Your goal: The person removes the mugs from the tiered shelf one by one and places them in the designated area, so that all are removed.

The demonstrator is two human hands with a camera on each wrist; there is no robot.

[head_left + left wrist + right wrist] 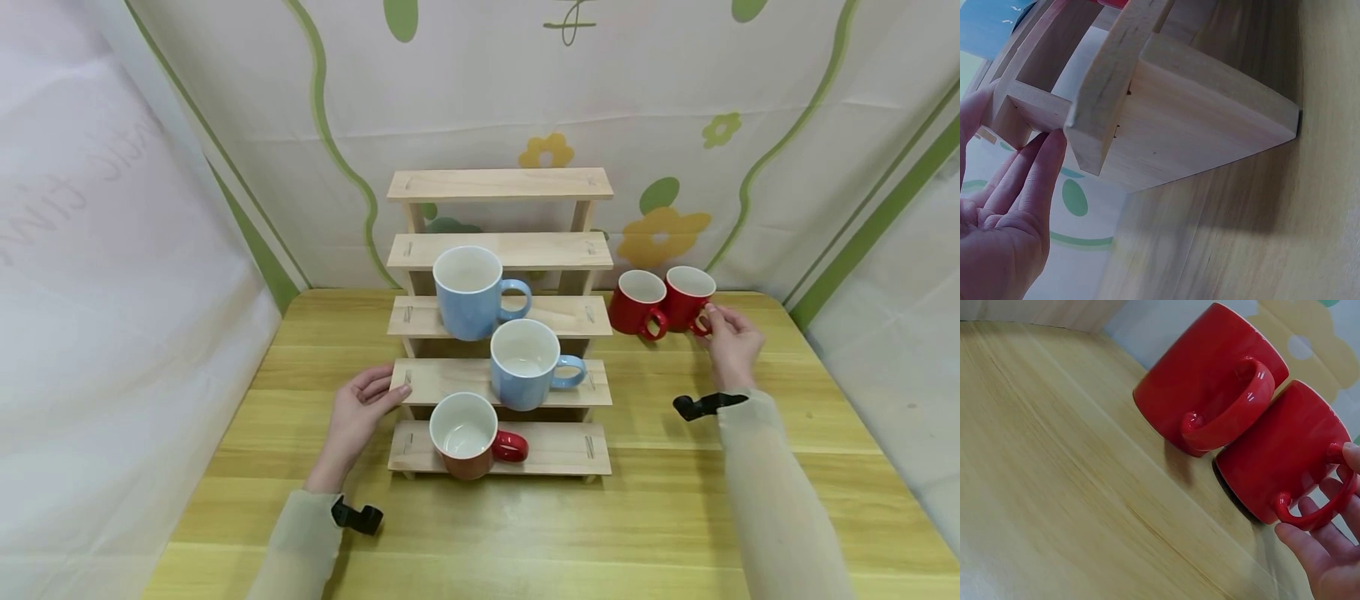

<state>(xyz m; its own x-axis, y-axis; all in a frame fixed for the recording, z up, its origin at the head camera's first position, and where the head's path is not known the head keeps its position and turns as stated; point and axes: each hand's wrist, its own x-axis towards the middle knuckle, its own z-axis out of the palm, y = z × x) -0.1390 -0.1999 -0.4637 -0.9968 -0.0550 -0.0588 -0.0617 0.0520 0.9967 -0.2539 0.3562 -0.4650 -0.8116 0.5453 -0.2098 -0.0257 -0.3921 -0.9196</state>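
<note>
At the right of the table, my right hand [731, 342] grips the handle of a red mug [1288, 450]. A second red mug [637, 304] stands close on its left, handle toward me. My left hand [363, 408] holds the left end of a step of the wooden stepped rack [442, 381], thumb on top and fingers by the side, as the left wrist view also shows. One blue mug [468, 304] is on the middle step, and another blue mug [525, 371] on the step below. On the lowest step sits a mug with a red handle [510, 447].
A light wood table [660, 517] lies under everything. Printed cloth with flowers [663, 237] hangs behind the rack, and pale cloth walls [127, 275] close in both sides. A black strap [708, 406] goes round each wrist.
</note>
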